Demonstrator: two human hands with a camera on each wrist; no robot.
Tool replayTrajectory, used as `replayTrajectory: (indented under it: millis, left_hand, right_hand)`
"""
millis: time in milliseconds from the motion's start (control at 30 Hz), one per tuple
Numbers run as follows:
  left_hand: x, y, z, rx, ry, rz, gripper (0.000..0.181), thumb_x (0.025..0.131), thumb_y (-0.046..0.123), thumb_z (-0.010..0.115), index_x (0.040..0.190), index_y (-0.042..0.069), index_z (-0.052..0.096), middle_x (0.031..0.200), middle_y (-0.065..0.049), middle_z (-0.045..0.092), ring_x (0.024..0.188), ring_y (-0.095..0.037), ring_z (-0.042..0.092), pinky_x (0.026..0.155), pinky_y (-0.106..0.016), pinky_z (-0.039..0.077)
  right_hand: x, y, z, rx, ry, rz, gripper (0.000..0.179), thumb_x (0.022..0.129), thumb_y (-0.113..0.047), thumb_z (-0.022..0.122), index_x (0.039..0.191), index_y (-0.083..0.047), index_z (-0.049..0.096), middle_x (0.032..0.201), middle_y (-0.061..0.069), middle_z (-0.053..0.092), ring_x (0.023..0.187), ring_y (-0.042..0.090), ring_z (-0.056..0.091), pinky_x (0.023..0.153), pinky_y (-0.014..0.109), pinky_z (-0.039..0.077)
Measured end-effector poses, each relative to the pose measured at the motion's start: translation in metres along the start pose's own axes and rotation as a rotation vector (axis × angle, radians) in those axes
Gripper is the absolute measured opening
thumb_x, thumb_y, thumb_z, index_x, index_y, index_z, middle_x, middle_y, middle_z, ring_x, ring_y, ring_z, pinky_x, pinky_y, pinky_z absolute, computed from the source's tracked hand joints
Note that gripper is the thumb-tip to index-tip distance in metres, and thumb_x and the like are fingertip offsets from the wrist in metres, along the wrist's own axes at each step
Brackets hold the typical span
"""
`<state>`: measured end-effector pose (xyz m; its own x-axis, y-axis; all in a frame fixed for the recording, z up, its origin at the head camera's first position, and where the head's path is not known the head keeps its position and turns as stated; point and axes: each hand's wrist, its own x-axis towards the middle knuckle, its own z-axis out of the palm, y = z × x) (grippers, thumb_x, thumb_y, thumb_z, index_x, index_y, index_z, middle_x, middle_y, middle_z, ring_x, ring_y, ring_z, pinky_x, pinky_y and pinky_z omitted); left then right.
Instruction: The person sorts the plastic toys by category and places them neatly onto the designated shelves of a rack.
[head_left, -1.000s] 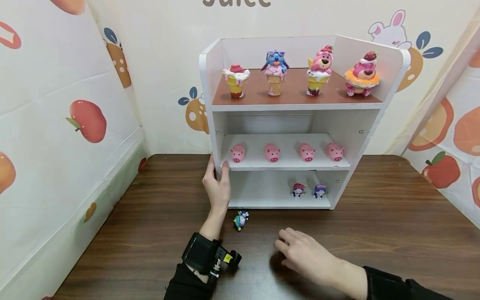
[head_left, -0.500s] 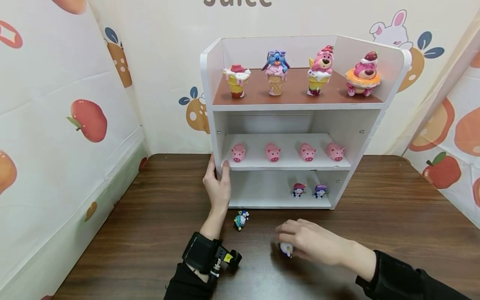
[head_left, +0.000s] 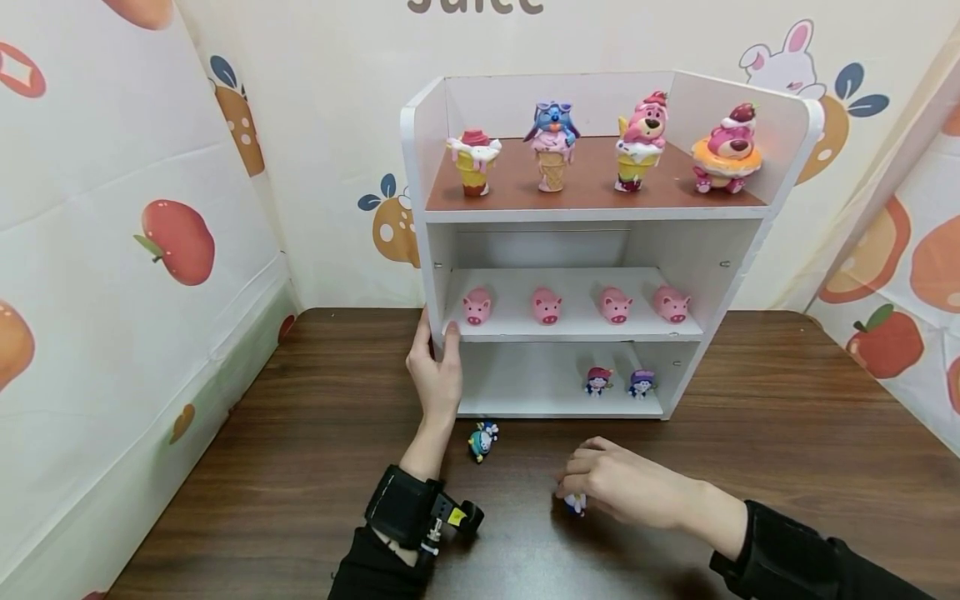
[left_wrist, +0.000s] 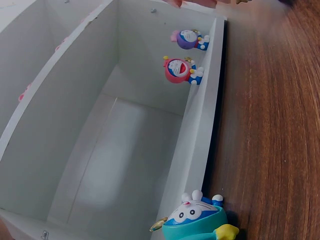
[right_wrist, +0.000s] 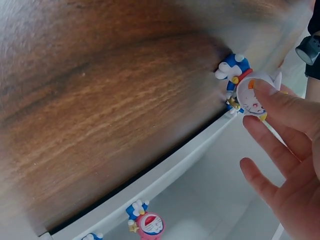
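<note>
My left hand (head_left: pixel 435 375) grips the left side panel of the white display shelf (head_left: pixel 581 214), thumb at the front edge and fingers along the outside. My right hand (head_left: pixel 630 483) pinches a small figurine (head_left: pixel 575 502), low over the table in front of the shelf. The right wrist view shows this figurine (right_wrist: pixel 251 95) with a white-hooded head and blue body, the thumb across its head. A teal-clad figurine (head_left: pixel 482 440) lies on the table near the shelf's front left corner. Two figurines, one red-hatted (head_left: pixel 597 381) and one purple-hatted (head_left: pixel 641 383), stand at the right of the bottom shelf.
Several pink pig figures (head_left: pixel 546 306) stand in a row on the middle shelf. The brown top shelf (head_left: pixel 510 197) bears several ice-cream and bear figures (head_left: pixel 640 142). Fruit-printed walls (head_left: pixel 322 125) enclose the wooden table (head_left: pixel 315 467) behind and at both sides.
My right hand has shifted slightly right and away from me. The white-hooded figurine, hidden a second ago, came into view beneath its fingers and is now partly covered. My left hand keeps its place.
</note>
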<state>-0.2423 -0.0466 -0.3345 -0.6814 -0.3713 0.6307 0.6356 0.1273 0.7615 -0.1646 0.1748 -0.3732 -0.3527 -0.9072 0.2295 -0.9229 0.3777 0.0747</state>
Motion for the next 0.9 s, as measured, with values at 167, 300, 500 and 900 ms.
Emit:
replayTrajectory:
  millis: [167,300,500,900]
  left_hand:
    - [0.0,0.001,0.0,0.007,0.004,-0.009,0.04,0.084,-0.006,0.05,0.123,-0.011,0.045,0.118,-0.024,0.051,0.108,-0.03,0.049,0.089,-0.045,0.038]
    - [0.0,0.0,0.0,0.005,0.005,-0.008,0.04,0.083,-0.005,0.051,0.123,-0.011,0.045,0.118,-0.024,0.051,0.108,-0.03,0.049,0.089,-0.045,0.038]
    - [0.001,-0.016,0.0,-0.003,0.005,0.003,0.041,0.084,-0.003,0.052,0.123,-0.008,0.046,0.119,-0.021,0.052,0.107,-0.028,0.049,0.088,-0.045,0.038]
    - [0.002,-0.033,0.0,0.006,-0.005,0.022,0.041,0.086,0.008,0.053,0.126,0.001,0.047,0.122,-0.01,0.053,0.11,-0.018,0.049,0.09,-0.039,0.038]
  right_hand:
    - [-0.001,0.0,0.001,-0.014,0.011,0.033,0.027,0.064,-0.012,0.074,0.089,-0.015,0.066,0.081,-0.011,0.054,0.08,0.006,0.05,0.075,0.029,0.038]
    - [-0.001,-0.001,0.002,-0.013,0.015,0.073,0.023,0.066,-0.019,0.074,0.086,-0.015,0.064,0.08,-0.011,0.053,0.078,0.006,0.049,0.07,0.026,0.038]
    - [0.001,-0.001,0.004,0.016,0.052,0.141,0.019,0.068,-0.026,0.072,0.079,-0.014,0.061,0.074,-0.01,0.051,0.068,0.003,0.048,0.062,0.022,0.039]
    - [0.007,0.005,0.004,0.176,0.062,0.243,0.018,0.069,-0.017,0.074,0.08,-0.009,0.063,0.072,-0.008,0.054,0.064,-0.002,0.049,0.059,0.02,0.042]
